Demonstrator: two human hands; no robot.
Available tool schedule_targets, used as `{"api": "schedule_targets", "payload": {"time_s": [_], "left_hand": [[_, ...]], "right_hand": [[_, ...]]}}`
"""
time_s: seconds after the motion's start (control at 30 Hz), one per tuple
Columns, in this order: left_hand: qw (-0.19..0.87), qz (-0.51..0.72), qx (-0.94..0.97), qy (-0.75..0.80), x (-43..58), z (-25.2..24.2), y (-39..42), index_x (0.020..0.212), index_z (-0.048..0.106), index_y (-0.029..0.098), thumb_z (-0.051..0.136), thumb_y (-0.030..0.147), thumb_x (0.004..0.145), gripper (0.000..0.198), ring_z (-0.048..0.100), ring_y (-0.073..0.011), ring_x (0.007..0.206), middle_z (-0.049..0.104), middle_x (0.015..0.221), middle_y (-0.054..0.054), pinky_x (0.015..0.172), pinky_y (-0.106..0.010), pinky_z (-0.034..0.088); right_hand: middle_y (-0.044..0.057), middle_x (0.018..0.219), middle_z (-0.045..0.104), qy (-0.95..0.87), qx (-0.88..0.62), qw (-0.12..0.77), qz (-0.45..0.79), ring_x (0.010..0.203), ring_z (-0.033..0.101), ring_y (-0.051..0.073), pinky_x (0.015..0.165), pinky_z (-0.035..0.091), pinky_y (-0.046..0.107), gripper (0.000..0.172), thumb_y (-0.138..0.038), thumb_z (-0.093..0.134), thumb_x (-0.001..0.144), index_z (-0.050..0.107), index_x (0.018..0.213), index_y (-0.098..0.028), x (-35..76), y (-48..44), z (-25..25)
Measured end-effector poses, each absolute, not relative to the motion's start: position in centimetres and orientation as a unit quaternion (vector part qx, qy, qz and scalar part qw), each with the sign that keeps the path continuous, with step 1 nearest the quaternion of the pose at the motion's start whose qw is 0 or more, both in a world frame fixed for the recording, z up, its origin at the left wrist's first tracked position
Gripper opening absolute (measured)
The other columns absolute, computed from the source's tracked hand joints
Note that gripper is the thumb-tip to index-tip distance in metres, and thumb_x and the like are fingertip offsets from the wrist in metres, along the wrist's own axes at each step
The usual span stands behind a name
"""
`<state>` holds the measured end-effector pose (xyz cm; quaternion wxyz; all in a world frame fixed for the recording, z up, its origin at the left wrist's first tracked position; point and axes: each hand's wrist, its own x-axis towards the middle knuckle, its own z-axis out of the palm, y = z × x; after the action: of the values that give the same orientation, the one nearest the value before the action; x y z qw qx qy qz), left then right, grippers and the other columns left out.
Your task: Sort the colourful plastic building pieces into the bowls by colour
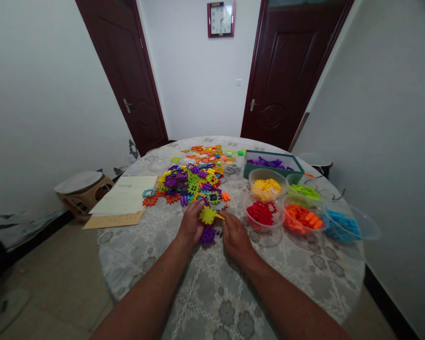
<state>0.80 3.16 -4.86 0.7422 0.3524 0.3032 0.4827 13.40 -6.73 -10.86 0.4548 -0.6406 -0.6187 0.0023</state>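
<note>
The left hand (190, 224) and right hand (236, 238) grip a lime-green plastic block (207, 215) together; bowls (264, 228) and a tray (273, 155) hold single colours, while a mixed heap (189, 182) lies on the table (230, 302).

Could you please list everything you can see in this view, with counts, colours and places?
Round table: one, grey patterned cloth, centre.
Interlocking plastic pieces: many, mixed colours, heaped mid-table.
Tray: one, teal, far right of table, holding purple pieces.
Clear bowls: five, right of table, holding yellow, green, red, orange and blue pieces.
Papers: a stack, cream, on a tan sheet, table's left edge.
Stool: one, tan with grey top, left on floor.
Doors: two, dark red-brown, far wall.
Clock: one, red frame, between doors.
Hands: two, left hand and right hand both on a yellow-green piece, above a purple piece.
</note>
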Motion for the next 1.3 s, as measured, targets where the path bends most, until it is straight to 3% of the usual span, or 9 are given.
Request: {"api": "schedule_targets", "payload": {"time_s": [0.17, 0.27, 0.4, 0.53, 0.63, 0.87, 1.3], "left_hand": [[0.752, 0.460, 0.374, 0.288, 1.6, -5.4, 2.0, 0.103, 0.067, 0.019, 0.086, 0.037, 0.072, 0.040, 0.065, -0.0168, 0.073, 0.068, 0.086, 0.000, 0.071, -0.030, 0.054], [0.674, 0.467, 0.462, 0.339, 1.8, -5.6, 1.5, 0.114, 0.069, 0.022, 0.086, 0.033, 0.074, 0.044, 0.069, -0.0204, 0.087, 0.073, 0.100, -0.004, 0.081, -0.032, 0.054], [0.600, 0.483, 0.506, 0.389, 1.8, -5.7, 1.4, 0.115, 0.071, 0.025, 0.091, 0.024, 0.066, 0.053, 0.069, -0.0256, 0.103, 0.075, 0.111, -0.006, 0.091, -0.034, 0.053], [0.649, 0.471, 0.473, 0.365, 1.7, -5.8, 1.5, 0.123, 0.069, 0.025, 0.090, 0.022, 0.064, 0.062, 0.073, -0.0253, 0.095, 0.077, 0.102, -0.005, 0.084, -0.034, 0.056], [0.699, 0.459, 0.436, 0.333, 1.7, -5.9, 1.4, 0.126, 0.066, 0.025, 0.089, 0.023, 0.067, 0.063, 0.074, -0.0226, 0.092, 0.077, 0.107, -0.005, 0.084, -0.034, 0.057], [0.778, 0.462, 0.342, 0.254, 1.6, -5.8, 2.0, 0.121, 0.063, 0.026, 0.087, 0.020, 0.067, 0.059, 0.073, -0.0173, 0.089, 0.076, 0.103, -0.001, 0.088, -0.032, 0.056], [0.815, 0.450, 0.303, 0.202, 1.3, -5.9, 2.2, 0.135, 0.063, 0.027, 0.091, 0.013, 0.064, 0.078, 0.075, -0.0232, 0.107, 0.078, 0.116, -0.004, 0.099, -0.038, 0.057]], "right_hand": [[0.016, 0.137, 0.070, -0.613, -0.660, 0.434, 0.012, 0.129, 0.063, 0.026, 0.113, 0.050, 0.048, 0.045, -0.022, 0.038, 0.107, 0.063, 0.143, -0.015, 13.2, -6.7, -10.5], [0.014, 0.138, 0.069, -0.618, -0.662, 0.423, 0.016, 0.129, 0.063, 0.025, 0.114, 0.049, 0.046, 0.044, -0.022, 0.037, 0.107, 0.062, 0.144, -0.016, 13.0, -6.8, -10.1], [0.014, 0.139, 0.069, -0.630, -0.663, 0.404, 0.017, 0.128, 0.063, 0.026, 0.115, 0.047, 0.047, 0.043, -0.023, 0.037, 0.109, 0.062, 0.143, -0.016, 12.8, -6.9, -9.6], [0.016, 0.138, 0.069, -0.627, -0.657, 0.417, 0.030, 0.128, 0.063, 0.026, 0.115, 0.047, 0.046, 0.044, -0.024, 0.034, 0.109, 0.062, 0.142, -0.014, 12.3, -6.9, -9.5], [0.017, 0.145, 0.065, -0.600, -0.661, 0.448, 0.044, 0.135, 0.060, 0.025, 0.118, 0.047, 0.045, 0.046, -0.025, 0.036, 0.109, 0.057, 0.148, -0.012, 11.8, -6.9, -9.5], [0.012, 0.154, 0.059, -0.596, -0.637, 0.486, 0.054, 0.144, 0.055, 0.024, 0.123, 0.044, 0.047, 0.052, -0.022, 0.044, 0.104, 0.052, 0.155, -0.020, 11.5, -6.6, -8.7], [0.013, 0.151, 0.062, -0.631, -0.603, 0.487, 0.042, 0.141, 0.058, 0.026, 0.122, 0.045, 0.050, 0.048, -0.023, 0.055, 0.102, 0.060, 0.150, -0.023, 12.6, -6.2, -7.7]]}}
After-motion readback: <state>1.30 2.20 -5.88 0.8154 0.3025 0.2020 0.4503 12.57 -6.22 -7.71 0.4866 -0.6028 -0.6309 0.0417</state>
